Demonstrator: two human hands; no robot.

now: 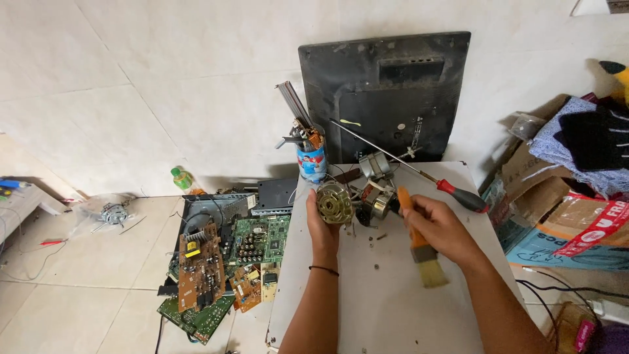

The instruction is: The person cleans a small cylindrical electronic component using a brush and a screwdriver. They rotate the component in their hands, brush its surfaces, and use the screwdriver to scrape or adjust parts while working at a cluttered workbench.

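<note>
My left hand (322,226) holds a round metal motor part (335,202) upright over the white table (386,301). My right hand (440,227) grips a paintbrush with an orange handle (409,219), and its pale bristles (432,273) point down toward me. Just behind the hands lie more motor pieces with copper windings (379,196). A long screwdriver with a red and black handle (462,195) rests on the table to the right of them.
A can of tools (312,160) stands at the table's back edge, before a black monitor back (386,92) leaning on the wall. Circuit boards (223,262) lie piled on the floor at left. Cardboard boxes and cloth (570,190) crowd the right.
</note>
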